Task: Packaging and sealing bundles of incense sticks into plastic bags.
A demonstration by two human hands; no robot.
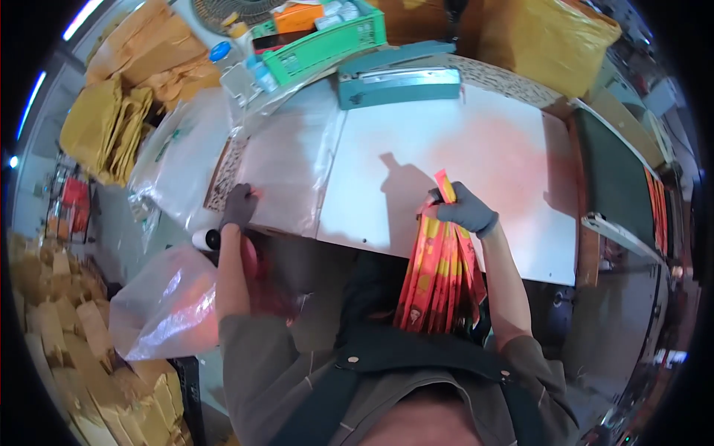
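My right hand [470,210], in a grey glove, is closed round the top of a bundle of red and yellow printed strips [439,275]. The strips hang down over the table's front edge toward my body, and one end sticks up above the fingers. My left hand [239,205], gloved too, is at the left front of the table, beside clear plastic sheeting [286,163]. Its fingers are curled, with the tips partly showing; what they hold, if anything, I cannot make out. The white tabletop [364,171] lies between the hands.
A teal bar-shaped machine [401,88] stands at the back, behind it a green crate [327,48] of small items. Clear bags [182,149] and yellow sacks [108,130] crowd the left. A filled plastic bag [167,301] and cardboard pieces [89,364] are lower left; a dark panel [617,175] is right.
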